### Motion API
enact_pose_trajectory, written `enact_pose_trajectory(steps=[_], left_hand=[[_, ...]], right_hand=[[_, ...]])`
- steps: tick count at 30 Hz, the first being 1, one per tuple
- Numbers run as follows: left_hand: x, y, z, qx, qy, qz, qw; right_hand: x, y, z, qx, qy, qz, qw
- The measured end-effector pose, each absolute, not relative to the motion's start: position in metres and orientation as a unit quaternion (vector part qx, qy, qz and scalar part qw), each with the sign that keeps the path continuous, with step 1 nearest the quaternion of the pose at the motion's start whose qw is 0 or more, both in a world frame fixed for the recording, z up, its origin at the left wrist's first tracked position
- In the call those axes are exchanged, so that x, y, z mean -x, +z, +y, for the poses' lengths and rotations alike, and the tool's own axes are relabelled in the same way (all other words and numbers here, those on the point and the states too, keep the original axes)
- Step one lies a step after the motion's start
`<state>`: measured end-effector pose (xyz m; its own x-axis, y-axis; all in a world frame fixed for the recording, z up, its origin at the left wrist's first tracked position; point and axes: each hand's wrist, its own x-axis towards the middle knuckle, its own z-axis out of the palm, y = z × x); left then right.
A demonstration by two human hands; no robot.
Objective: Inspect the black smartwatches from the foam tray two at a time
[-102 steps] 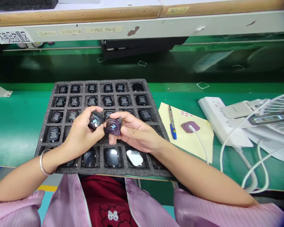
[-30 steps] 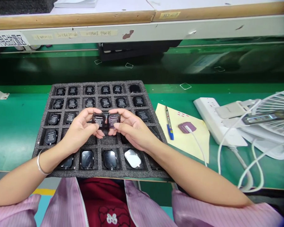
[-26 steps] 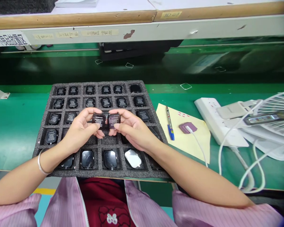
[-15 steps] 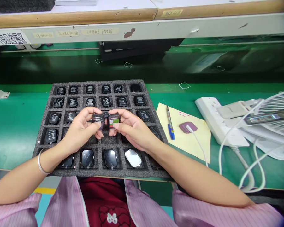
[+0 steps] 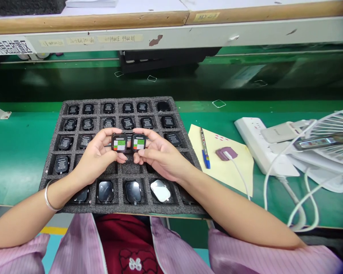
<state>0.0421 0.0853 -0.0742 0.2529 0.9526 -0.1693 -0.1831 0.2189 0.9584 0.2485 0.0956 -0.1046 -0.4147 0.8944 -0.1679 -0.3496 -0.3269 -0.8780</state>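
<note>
Between the thumb and fingers of my left hand (image 5: 98, 154) is a black smartwatch body without a strap (image 5: 119, 142). My right hand (image 5: 158, 154) pinches a second smartwatch body (image 5: 139, 142) close beside it. Both screens face me and are lit with green, white and a little red in a table-like layout. Under my hands lies a grey foam tray (image 5: 157, 209) with square compartments. Many hold watch bodies showing small white text, such as the watch (image 5: 62, 164) at the left. In the front row the screens are dark or reflective, like the watch (image 5: 133, 191) near the middle.
Right of the tray, a blue-capped pen (image 5: 205, 152) and a purple block with a white cable (image 5: 226, 153) lie on yellow paper (image 5: 217, 173). Farther right are a white power strip (image 5: 263, 144) and a white fan (image 5: 335, 133). A shelf edge (image 5: 171, 36) crosses behind.
The left watch's screen has gone from white text to the green, white and red layout. My hands have shifted only slightly, both still holding their watches.
</note>
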Motion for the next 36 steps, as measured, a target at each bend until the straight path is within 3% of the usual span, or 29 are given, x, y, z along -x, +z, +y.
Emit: enact_pose_trajectory(steps=[36], left_hand=[[-0.0418, -0.0716, 0.0838, -0.434, 0.414, 0.435, 0.671]], right_hand=[[-0.2448, -0.1057, 0.0915, 0.312, 0.727, -0.430, 0.434]])
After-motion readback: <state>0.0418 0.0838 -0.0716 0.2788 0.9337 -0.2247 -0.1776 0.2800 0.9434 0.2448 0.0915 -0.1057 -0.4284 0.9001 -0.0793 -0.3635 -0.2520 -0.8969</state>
